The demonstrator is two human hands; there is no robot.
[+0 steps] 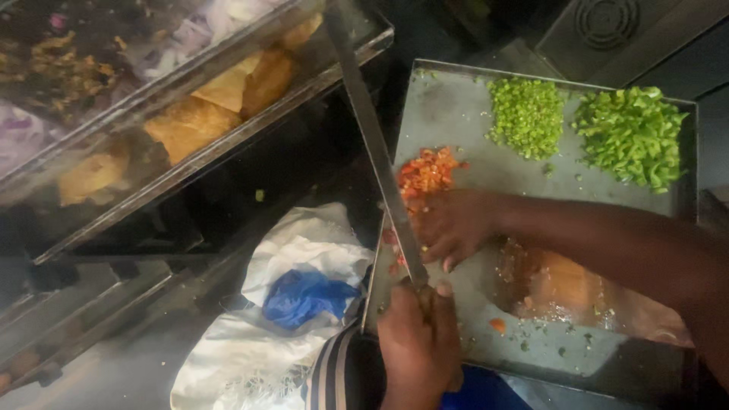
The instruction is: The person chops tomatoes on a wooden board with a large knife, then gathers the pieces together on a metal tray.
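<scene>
The left hand (420, 342) is wrapping its fingers tight around the handle of a long knife (372, 137), thumb up at the base of the blade, and the blade is running away from the grip, slanting up across the left edge of the grey cutting board (456, 106). Just beyond the grip, the right hand (449, 226) is lying palm-down against the blade's flat side, fingers curled over bits of chopped red pepper (427, 171) — seemingly steadying or gathering them against the steel; whether it is clamping anything I cannot tell. The main red heap is sitting just past those fingers. Farther out from the grip, at the board's far end, two green piles are resting well apart from the blade: finely chopped green chilli (527, 115) and coarser diced green capsicum (630, 134). To the left of the grip, off the board, a white bag (304, 243) with blue plastic (304, 296) is crowding the edge — and beyond it, glass-fronted trays (190, 114) of food.
</scene>
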